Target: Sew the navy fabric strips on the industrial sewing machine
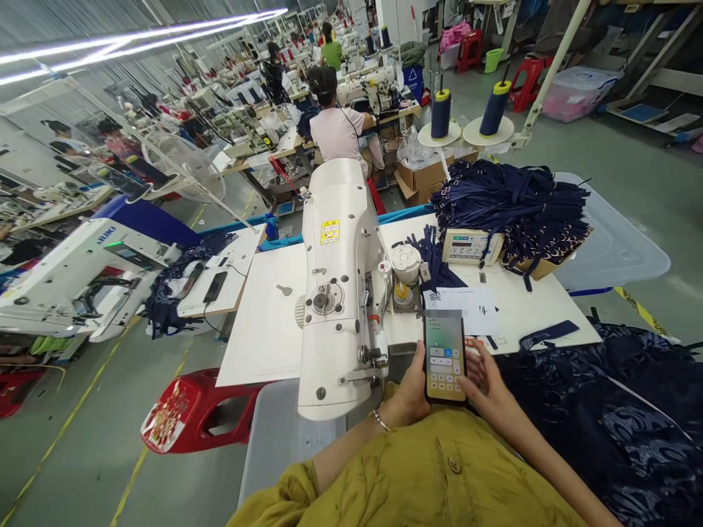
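Observation:
My left hand (413,386) is closed round the left side of a phone (444,357), its thumb along the edge. The lit phone screen shows an on-screen keypad. At the phone's right side is my right hand (486,377), thumb at the lower right of the screen and fingers curled by the edge. Just beyond the phone a white paper (473,307) with a printed code and handwriting lies on the sewing table (565,315). To the left of my hands stands a white sewing machine (332,344).
A large bundle of navy straps (510,194) sits behind a control panel (472,247). Dark fabric (615,432) is heaped at the right. Two thread cones (440,115) stand beyond. A red stool (231,410) is at the lower left. A person (336,132) sits ahead.

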Tool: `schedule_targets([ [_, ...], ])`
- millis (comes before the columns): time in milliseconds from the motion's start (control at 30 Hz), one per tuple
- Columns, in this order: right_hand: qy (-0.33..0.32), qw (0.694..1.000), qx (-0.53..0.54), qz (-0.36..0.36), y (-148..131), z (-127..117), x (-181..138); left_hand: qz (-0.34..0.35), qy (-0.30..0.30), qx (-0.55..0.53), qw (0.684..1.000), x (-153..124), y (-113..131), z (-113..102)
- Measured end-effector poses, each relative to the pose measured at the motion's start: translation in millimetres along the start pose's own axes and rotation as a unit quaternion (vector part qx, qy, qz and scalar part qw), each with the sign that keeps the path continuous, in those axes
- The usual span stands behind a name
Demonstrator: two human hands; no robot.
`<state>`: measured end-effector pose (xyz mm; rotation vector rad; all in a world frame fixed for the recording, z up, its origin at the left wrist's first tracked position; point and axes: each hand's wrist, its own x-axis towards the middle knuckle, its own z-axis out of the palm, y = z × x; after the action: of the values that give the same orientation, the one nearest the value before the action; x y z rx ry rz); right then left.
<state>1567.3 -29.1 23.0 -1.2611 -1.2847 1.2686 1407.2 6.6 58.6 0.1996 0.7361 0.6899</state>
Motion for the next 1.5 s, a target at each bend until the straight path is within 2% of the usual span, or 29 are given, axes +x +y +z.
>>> schedule_targets([
  [67, 0.063, 0.994, -0.077, -0.052, -9.5, -13.0, 5.4, -0.008, -0.004, 0.003, 1.0, 1.1, -0.8, -0.9],
  [100, 0.075, 0.986, -0.128, -0.081, -14.4, -19.3, 7.6, -0.012, -0.008, 0.004, 1.0, 1.5, -1.4, -1.3],
  [200, 0.058, 0.946, -0.274, -0.163, -25.6, -32.6, 11.6, -0.015, -0.019, 0.001, 1.0, 2.2, -3.3, -2.4],
  [267, 0.041, 0.919, -0.335, -0.204, -28.0, -34.9, 12.3, -0.008, -0.011, -0.005, 1.0, 2.3, -4.2, -3.1],
  [367, 0.031, 0.888, -0.392, -0.237, -26.0, -31.2, 12.5, -0.008, 0.011, -0.012, 1.0, 1.9, -4.4, -3.3],
  [500, 0.046, 0.851, -0.453, -0.263, -24.3, -21.5, 16.3, -0.017, -0.002, -0.008, 1.0, 2.5, -4.9, -4.6],
  [667, 0.066, 0.822, -0.499, -0.267, -31.8, -10.2, 26.3, -0.021, 0.015, 0.003, 1.0, 2.6, -7.8, -5.8],
  [767, 0.071, 0.82, -0.499, -0.271, -35.6, -8.1, 27.2, -0.022, 0.021, 0.014, 0.999, -1.4, -6.1, -1.4],
  [967, 0.085, 0.858, -0.429, -0.269, -28.7, -19.1, 20.7, -0.022, 0.0, 0.021, 1.0, -4.7, -1.5, 2.0],
  [1167, 0.094, 0.877, -0.404, -0.242, -18.1, -29.6, 13.5, -0.035, -0.009, 0.023, 0.999, -0.9, -2.9, -3.6],
  [1500, 0.081, 0.872, -0.419, -0.239, -7.5, -28.8, 9.9, -0.002, 0.007, 0.003, 1.0, 5.0, -8.8, -12.0],
])
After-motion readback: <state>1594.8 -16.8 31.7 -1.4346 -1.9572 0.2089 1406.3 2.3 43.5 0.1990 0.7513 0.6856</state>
